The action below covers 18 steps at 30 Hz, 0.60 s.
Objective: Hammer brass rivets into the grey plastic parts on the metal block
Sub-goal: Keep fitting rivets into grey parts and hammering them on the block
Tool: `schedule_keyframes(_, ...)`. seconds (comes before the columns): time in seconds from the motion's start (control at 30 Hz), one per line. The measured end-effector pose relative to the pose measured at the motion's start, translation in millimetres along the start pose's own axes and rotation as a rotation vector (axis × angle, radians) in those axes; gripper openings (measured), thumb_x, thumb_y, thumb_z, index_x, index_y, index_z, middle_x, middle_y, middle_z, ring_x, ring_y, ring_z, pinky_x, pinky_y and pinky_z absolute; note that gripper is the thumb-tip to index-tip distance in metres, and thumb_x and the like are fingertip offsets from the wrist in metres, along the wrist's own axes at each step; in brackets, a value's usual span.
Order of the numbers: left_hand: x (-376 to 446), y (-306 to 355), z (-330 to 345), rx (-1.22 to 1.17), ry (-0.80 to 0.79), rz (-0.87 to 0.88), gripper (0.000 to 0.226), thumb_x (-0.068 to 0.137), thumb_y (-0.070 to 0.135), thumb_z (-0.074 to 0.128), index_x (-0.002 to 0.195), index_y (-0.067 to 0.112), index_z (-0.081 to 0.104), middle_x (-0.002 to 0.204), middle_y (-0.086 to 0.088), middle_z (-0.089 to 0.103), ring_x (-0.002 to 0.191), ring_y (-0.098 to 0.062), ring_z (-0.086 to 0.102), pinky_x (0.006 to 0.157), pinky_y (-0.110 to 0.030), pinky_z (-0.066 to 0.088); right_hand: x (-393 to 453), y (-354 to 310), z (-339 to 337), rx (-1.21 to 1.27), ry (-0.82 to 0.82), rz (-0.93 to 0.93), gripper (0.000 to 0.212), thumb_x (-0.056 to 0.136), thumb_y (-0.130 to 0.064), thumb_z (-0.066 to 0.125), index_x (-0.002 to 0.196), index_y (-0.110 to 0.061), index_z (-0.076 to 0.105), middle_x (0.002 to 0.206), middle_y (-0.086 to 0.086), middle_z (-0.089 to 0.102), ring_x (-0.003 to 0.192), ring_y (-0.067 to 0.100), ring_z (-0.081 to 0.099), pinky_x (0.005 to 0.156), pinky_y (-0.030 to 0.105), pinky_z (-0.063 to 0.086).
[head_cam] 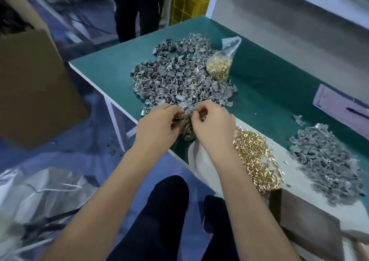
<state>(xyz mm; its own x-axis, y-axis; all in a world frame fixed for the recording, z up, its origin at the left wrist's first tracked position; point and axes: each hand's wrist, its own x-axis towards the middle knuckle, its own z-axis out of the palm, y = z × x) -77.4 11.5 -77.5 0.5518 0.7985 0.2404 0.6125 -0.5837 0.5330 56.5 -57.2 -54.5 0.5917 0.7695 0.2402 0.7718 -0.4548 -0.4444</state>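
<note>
We see both hands meeting at the near edge of the large heap of small grey plastic parts [179, 79] that spreads across the green-topped work table [269, 85]. The left hand [157, 123] has its fingers curled down into the heap and grips a few of the grey pieces, while the right hand [211, 121] is beside it, almost touching, thumb and fingertips pinched together on something too small for us to make out. Just right of the right wrist lies a loose pile of brass rivets [255, 159] on a pale cloth [201, 161], and further right sits a second, smaller mound of grey plastic parts [327, 161]. A clear plastic bag of brass rivets [221, 63] leans against the far side of the big heap. A brown cardboard box [32, 85] stands to the left of the table.
</note>
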Motion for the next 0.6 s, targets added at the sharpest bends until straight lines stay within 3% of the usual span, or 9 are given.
schedule_keyframes(0.17, 8, -1, 5, -0.015, -0.039, 0.006, 0.028, 0.093, 0.034, 0.062, 0.121, 0.033, 0.063, 0.112, 0.01, 0.062, 0.105, -0.018, 0.059, 0.078, -0.04, 0.054, 9, -1, 5, -0.025, -0.025, 0.01, 0.014, 0.095, -0.032, 0.056, 0.094, -0.031, 0.07, 0.093, -0.013, 0.069, 0.097, 0.017, 0.061, 0.084, 0.035, 0.031)
schedule_keyframes(0.27, 7, 3, 5, -0.043, 0.009, -0.001, 0.028, 0.093, 0.032, 0.063, 0.121, 0.032, 0.065, 0.11, 0.009, 0.063, 0.104, -0.018, 0.06, 0.076, -0.041, 0.054, 8, 0, 1, -0.023, -0.035, 0.0, 0.018, 0.096, -0.033, 0.055, 0.101, -0.031, 0.073, 0.098, -0.012, 0.071, 0.1, 0.016, 0.063, 0.091, 0.036, 0.041)
schedule_keyframes(0.4, -2, 22, 6, -0.121, 0.06, 0.079, 0.021, 0.093, 0.03, 0.064, 0.114, 0.032, 0.068, 0.104, 0.012, 0.063, 0.095, -0.012, 0.06, 0.069, -0.034, 0.052, -2, 8, -14, 0.028, -0.008, 0.009, 0.017, 0.096, -0.029, 0.058, 0.099, -0.029, 0.074, 0.096, -0.01, 0.073, 0.094, 0.019, 0.065, 0.09, 0.043, 0.05)
schedule_keyframes(0.6, -19, 68, 33, -0.192, -0.207, 0.196, 0.02, 0.093, 0.04, 0.062, 0.111, 0.035, 0.067, 0.101, 0.016, 0.066, 0.096, -0.01, 0.061, 0.076, -0.033, 0.052, -33, 62, -54, -0.051, 0.027, 0.146, 0.017, 0.092, -0.028, 0.057, 0.088, -0.026, 0.073, 0.087, -0.007, 0.073, 0.086, 0.024, 0.064, 0.076, 0.041, 0.054)
